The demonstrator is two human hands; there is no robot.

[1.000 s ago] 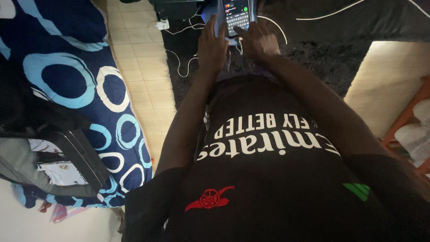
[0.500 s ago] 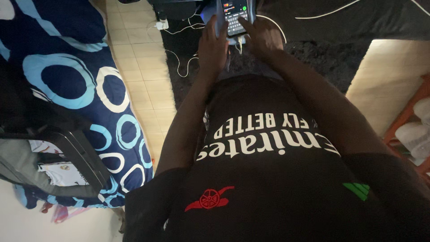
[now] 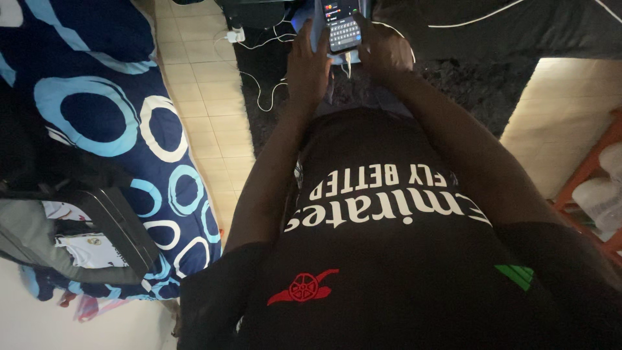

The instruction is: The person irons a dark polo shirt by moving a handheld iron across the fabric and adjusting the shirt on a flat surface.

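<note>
Both hands grip one smartphone [image 3: 343,26] at 12 o'clock in the head view. The left hand [image 3: 308,65] wraps the phone's left edge, fingers closed around the case. The right hand [image 3: 383,55] supports the right edge, curled around it; its thumb appears to lie beside the lit on-screen keyboard, though the exact contact point is too small to tell.

Typing, judged from the lit keyboard, goes best with the left hand fixed as the support and only a thumb pressing, so that the screen remains steady and readable.

A white charging cable [image 3: 259,91] loops over the dark rug [image 3: 453,84] just below the phone, at 11 o'clock, and runs toward a white plug [image 3: 234,35]; it could snag the phone if this is pulled away. The tiled floor [image 3: 201,97] lies at 10 o'clock. A blue bed cover with ring pattern [image 3: 129,123] fills 9 o'clock, with an open grey bag [image 3: 71,240] at 8 o'clock. An orange shelf [image 3: 593,168] holding pale containers [image 3: 599,198] stands at 3 o'clock, well apart.
</note>
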